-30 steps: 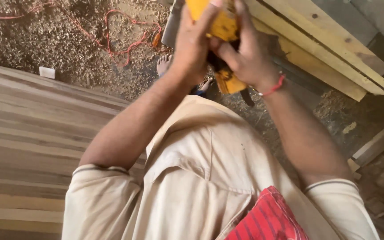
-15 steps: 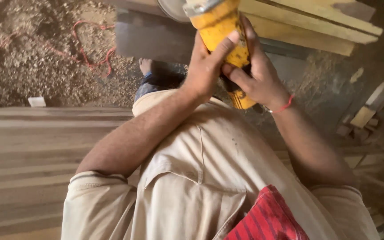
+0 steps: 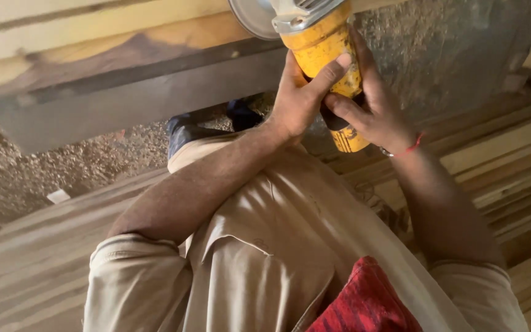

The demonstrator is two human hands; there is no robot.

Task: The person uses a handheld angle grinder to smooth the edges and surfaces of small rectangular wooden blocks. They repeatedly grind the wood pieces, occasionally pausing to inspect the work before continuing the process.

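Beige short-sleeved shirt (image 3: 265, 258); red patterned cloth (image 3: 367, 304), thin red wrist thread (image 3: 414, 145), dark shoes (image 3: 185, 128)

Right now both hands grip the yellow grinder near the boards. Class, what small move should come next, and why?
Probably steady the grip before lowering it. The left hand and right hand both wrap the yellow grinder, whose disc guard sits beside the long wooden board but does not clearly touch it; whether the disc spins cannot be told.

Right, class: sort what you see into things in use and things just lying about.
In use: yellow grinder, its disc guard, left hand, right hand.

Lying about: stacked planks, wooden boards, sawdust, small white block.
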